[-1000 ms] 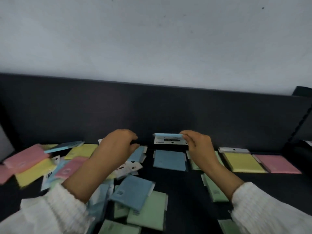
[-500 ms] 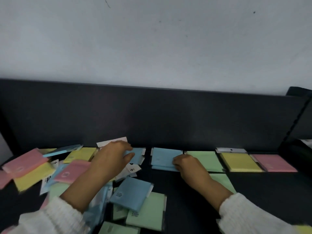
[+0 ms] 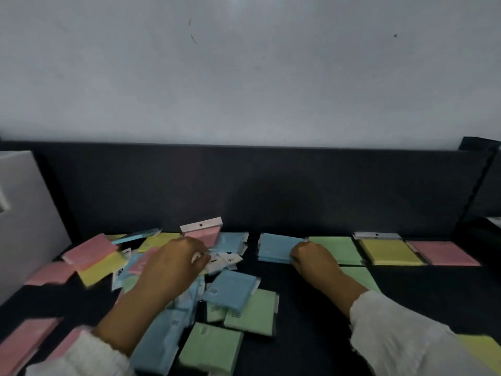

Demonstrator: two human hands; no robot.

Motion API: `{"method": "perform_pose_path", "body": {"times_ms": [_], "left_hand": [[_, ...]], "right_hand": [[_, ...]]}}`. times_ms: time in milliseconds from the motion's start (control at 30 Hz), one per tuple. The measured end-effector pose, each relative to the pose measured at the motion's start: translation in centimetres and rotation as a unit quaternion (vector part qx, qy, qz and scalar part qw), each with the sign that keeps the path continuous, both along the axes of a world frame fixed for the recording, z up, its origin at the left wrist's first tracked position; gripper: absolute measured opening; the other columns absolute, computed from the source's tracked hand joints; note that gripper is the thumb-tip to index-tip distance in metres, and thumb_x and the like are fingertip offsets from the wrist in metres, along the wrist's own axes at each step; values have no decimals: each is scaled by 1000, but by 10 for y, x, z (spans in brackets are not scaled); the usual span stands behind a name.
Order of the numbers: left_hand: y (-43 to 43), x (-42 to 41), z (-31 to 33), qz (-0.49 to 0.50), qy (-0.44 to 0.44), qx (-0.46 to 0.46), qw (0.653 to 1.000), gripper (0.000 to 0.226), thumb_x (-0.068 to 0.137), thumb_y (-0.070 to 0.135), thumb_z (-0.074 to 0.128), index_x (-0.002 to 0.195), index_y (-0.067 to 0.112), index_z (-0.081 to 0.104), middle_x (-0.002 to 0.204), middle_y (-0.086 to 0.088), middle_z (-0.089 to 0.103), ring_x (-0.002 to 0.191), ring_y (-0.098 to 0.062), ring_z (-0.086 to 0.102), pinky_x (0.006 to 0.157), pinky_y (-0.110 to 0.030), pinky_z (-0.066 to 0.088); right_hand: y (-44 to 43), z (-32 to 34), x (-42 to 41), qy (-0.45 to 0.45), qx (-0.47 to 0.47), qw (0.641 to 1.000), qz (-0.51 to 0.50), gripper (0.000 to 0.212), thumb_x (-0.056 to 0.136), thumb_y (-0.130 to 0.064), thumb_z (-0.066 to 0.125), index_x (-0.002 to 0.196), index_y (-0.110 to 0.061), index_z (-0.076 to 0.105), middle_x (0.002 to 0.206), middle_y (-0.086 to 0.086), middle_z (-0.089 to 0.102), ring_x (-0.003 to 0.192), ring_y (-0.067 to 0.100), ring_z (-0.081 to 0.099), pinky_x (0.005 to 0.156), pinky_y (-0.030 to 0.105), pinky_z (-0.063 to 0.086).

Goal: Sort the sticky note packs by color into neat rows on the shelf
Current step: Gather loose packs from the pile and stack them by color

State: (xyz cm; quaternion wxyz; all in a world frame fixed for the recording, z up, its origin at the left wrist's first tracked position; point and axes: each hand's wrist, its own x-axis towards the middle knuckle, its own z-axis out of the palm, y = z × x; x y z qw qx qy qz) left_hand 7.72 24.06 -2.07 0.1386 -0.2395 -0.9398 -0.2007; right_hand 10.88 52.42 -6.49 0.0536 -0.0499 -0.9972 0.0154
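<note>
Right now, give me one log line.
left hand: holds pink pack | right hand: touches blue stack | pile: unsorted

Looks like a shop, prob. the stationery section: a black display shelf [image 3: 311, 308] w/ a tall back panel [image 3: 244, 185] & a notched upright [image 3: 478, 189] at the right end. All the sticky note packs [image 3: 390, 252] are retail-wrapped, w/ white hang-tab headers & punched holes, e.g. the pink pack [image 3: 202, 232]. Some carry small printed labels [image 3: 214, 290]. Plain white wall [image 3: 244, 77] above.

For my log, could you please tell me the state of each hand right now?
Left hand: closed, holding a pink pack.
Right hand: fingers curled at the blue stack; whether it grips cannot be told.
</note>
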Motion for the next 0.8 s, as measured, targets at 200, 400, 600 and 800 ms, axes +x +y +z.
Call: {"method": "perform_pose_path", "body": {"times_ms": [200, 400, 600, 800], "left_hand": [[-25, 25, -4, 22, -11, -10, 1000, 22, 87, 33, 59, 104, 24, 69, 110, 3, 68, 99, -18, 62, 84, -31, 50], [-59, 57, -17, 55, 1, -67, 996, 29, 89, 39, 54, 113, 28, 64, 118, 7, 64, 108, -14, 58, 88, -31, 48], [-117, 91, -30, 81, -15, -148, 986, 27, 87, 42, 54, 102, 26, 68, 108, 3, 66, 100, -17, 61, 81, -32, 50], [-171, 113, -38, 120, -17, -173, 977, 30, 89, 43, 53, 114, 30, 62, 118, 8, 61, 110, -13, 56, 85, -29, 48]], "right_hand": [[-15, 28, 20, 43, -61, 997, 16, 37, 90, -25, 56, 124, -11, 57, 129, 9, 55, 114, 26, 55, 96, 34, 45], [-49, 40, 70, 86, -96, 989, 74, 35, 91, -22, 55, 125, -14, 58, 129, 4, 57, 114, 21, 55, 98, 29, 42], [-78, 27, 105, 76, -108, 987, 95, 31, 91, -24, 55, 121, -18, 61, 123, 2, 60, 108, 19, 57, 92, 29, 46], [-132, 16, 118, 65, -117, 983, 125, 34, 92, -29, 53, 124, -21, 58, 127, 0, 58, 113, 18, 55, 95, 28, 44]]}}
